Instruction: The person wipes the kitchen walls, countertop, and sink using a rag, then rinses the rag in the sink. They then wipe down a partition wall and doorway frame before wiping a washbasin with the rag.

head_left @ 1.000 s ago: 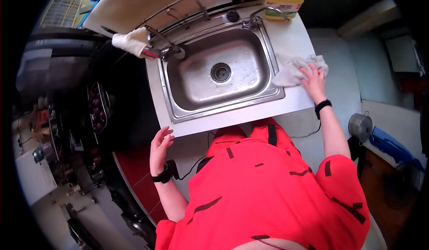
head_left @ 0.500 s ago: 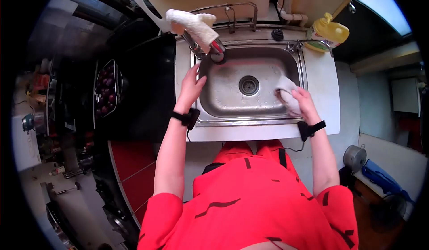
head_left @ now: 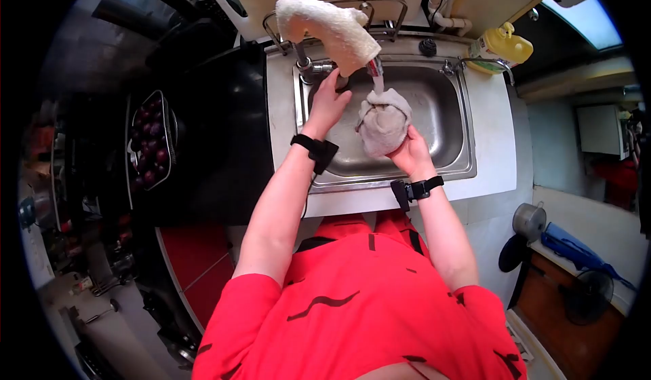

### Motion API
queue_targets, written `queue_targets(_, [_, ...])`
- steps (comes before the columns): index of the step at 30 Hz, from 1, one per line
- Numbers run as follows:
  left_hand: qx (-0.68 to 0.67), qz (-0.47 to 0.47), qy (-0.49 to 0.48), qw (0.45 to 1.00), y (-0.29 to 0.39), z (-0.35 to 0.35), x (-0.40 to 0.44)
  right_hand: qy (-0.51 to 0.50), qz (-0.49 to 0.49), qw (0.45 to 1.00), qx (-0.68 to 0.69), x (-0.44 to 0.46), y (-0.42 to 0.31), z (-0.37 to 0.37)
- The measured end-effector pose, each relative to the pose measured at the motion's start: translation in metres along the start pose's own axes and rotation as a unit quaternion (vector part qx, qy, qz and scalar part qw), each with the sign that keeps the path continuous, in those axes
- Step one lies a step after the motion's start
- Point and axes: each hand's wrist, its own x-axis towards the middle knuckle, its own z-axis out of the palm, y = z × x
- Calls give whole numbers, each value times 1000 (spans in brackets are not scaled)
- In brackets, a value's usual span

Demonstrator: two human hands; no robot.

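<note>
My right hand (head_left: 412, 155) holds a wet greyish-white cloth (head_left: 384, 125), bunched up over the sink (head_left: 468, 132). Water runs from the faucet's spout (head_left: 375, 68) onto the top of the cloth. A white terry cover (head_left: 329, 30) is wrapped around the faucet neck. My left hand (head_left: 328, 107) reaches up beside the faucet base (head_left: 312, 70), fingers stretched out and thumb apart. Its fingertips are by the faucet's lever, and whether they touch it is hard to see.
A yellow jug (head_left: 500, 47) stands at the sink's back right corner, near a small second tap (head_left: 502, 66). A dark scouring ball (head_left: 427, 46) sits behind the sink. To the left, a basket of dark purple round fruit (head_left: 152, 142) rests by the black counter (head_left: 224, 136).
My right hand has carried the cloth from the sink's right side to under the spout. Water now flows. My left hand has moved up and right to the faucet base.
</note>
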Motion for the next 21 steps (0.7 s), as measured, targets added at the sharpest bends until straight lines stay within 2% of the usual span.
queue_targets(1, [-3,0,3,1000,-9,6,-6,-15,-1,1000,14,1,2,2])
queue_targets(3, [-180,-75,113,974,-31,20,-19,-31,-3,999,24,1,3,9])
queue_targets(4, [-128,-135,98,978,-35,23,-30,-28,-5,999,19,-1,5,15])
queue_targets(6, [-311,-281,25,907,-14,27,-52,-25,-4,1000,10,-6,9,26])
queue_targets(8, [-405,-339,-3,849,-10,31,-59,-64,-11,997,46,-8,13,34])
queue_targets(10, [-567,-280,-95,769,-15,35,-57,-45,-37,998,-5,-1,19,23])
queue_targets(11, [-568,-277,-96,769,-16,36,-55,-23,-63,996,-52,4,22,19])
queue_targets(12, [-478,-229,-8,848,-18,37,-52,-5,-72,988,-139,6,20,13])
queue_targets(13, [-378,-174,84,906,-12,35,-49,-8,-72,987,-142,6,19,12])
queue_targets(14, [-362,-189,99,907,-3,28,-45,80,-49,990,-101,8,18,13])
queue_targets(15, [-371,-186,99,904,3,29,-42,166,-26,984,-60,12,17,15])
queue_targets(17, [-247,-89,103,959,15,36,-49,103,12,994,-26,14,18,15])
queue_targets(19, [-301,5,132,945,45,50,-68,35,25,999,0,26,18,16])
queue_targets(20, [-224,5,59,973,43,48,-76,52,-23,998,-17,31,18,17])
queue_targets(21, [-145,2,-16,989,41,46,-84,46,-23,999,-18,36,18,14])
